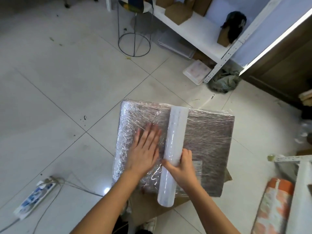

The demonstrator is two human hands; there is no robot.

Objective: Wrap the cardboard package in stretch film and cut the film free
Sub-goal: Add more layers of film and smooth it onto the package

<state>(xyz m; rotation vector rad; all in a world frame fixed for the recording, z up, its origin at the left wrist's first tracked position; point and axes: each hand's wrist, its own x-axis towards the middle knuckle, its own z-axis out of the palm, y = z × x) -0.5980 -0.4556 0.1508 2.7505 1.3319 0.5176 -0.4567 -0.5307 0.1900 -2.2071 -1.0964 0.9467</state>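
On the floor, the left hand [146, 150] lay flat on the package [206, 132], fingers straight toward 12 o'clock, and should press the film smooth while the right hand [183, 168], gripping the roll [175, 141], pulls taut toward 3 o'clock.

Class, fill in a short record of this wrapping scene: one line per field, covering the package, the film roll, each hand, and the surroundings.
Package: cardboard package flat on the tiled floor, already covered in film
Film roll: stretch film roll lying across the package top
Left hand: left hand flat, pressing film beside the roll
Right hand: right hand grip curled round the roll
Film cut: no cutting tool visible
Surroundings: power strip on floor, white shelf behind
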